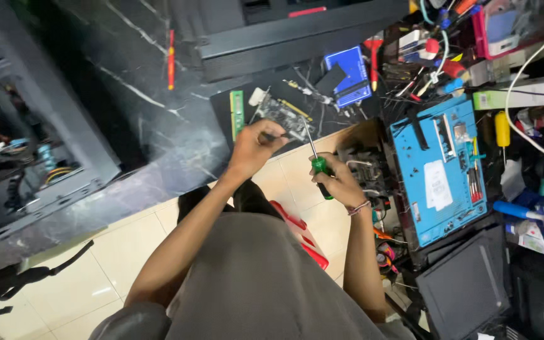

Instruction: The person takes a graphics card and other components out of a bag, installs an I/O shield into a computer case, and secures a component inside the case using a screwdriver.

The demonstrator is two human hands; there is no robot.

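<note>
1. Our grey-shirted torso [266,283] leans over the dark worktop [158,126]; we keep steady.
2. We brace the circuit board [281,116], lying beside the green memory stick [237,113], with our left hand [253,145], fingers pinching its edge.
3. Right hand [341,182] fingers wrap the green-handled screwdriver [319,167]; we hold it upright, tip on the board.

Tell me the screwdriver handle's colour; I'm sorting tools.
Green, on the screwdriver in the right hand; head view shows it best.

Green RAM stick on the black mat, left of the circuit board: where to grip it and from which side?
Pinch the RAM stick across its two long edges, near the middle, coming from above. It lies flat and narrow on the mat; its left edge is free, while the left hand and circuit board crowd the right.
</note>
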